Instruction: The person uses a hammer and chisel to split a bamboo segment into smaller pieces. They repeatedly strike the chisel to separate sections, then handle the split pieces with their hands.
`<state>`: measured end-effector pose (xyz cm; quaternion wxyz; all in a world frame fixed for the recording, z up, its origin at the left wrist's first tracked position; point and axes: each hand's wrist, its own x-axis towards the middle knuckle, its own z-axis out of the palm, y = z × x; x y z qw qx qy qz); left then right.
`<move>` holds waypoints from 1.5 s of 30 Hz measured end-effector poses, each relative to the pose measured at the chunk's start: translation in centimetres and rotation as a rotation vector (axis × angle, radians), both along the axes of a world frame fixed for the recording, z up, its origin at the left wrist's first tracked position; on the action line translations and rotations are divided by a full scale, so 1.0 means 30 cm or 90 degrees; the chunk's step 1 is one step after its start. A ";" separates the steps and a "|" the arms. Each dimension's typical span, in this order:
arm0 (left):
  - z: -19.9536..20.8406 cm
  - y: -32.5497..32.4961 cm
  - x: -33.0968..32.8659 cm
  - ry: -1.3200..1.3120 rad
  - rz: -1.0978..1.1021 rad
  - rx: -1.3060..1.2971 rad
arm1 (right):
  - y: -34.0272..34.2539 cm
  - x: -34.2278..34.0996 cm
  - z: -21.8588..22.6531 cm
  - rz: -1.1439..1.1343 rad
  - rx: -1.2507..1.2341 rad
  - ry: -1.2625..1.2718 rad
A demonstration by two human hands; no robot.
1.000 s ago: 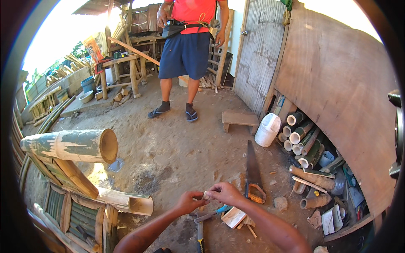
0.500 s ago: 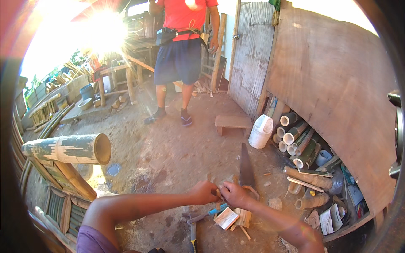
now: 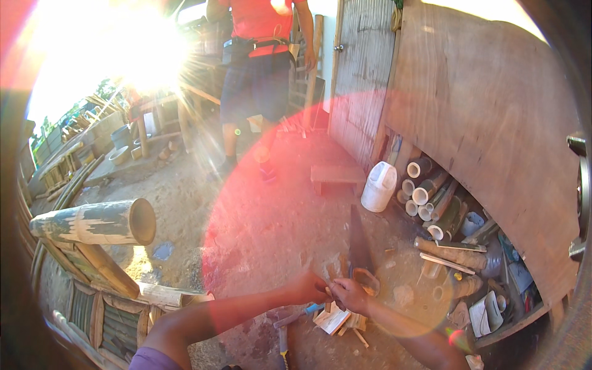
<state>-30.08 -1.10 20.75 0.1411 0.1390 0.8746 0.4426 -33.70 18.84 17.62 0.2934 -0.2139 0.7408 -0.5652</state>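
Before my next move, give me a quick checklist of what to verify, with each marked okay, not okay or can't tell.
1. Left hand and right hand together in front of you: ok, they meet at the fingers.
2. Grip on whatever is between the fingers: cannot tell, the fingers hide it.
3. Saw out of both hands: ok, it lies on the ground just beyond the right hand.
4. Blue-handled tool out of both hands: ok, it lies on the ground below them.
5. Other person away from your hands: ok, standing well beyond them.
6. View free of glare: not ok, sun flare and a red haze wash over it.
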 end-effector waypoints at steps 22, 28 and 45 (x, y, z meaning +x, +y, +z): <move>-0.072 0.008 -0.056 -0.075 0.109 0.217 | -0.003 -0.039 0.079 -0.164 -0.093 -0.094; -0.079 -0.006 -0.059 -0.081 0.108 0.194 | -0.018 -0.026 0.091 -0.132 -0.076 -0.088; -0.052 -0.004 -0.029 -0.079 0.083 0.224 | -0.031 -0.009 0.115 -0.104 0.063 0.218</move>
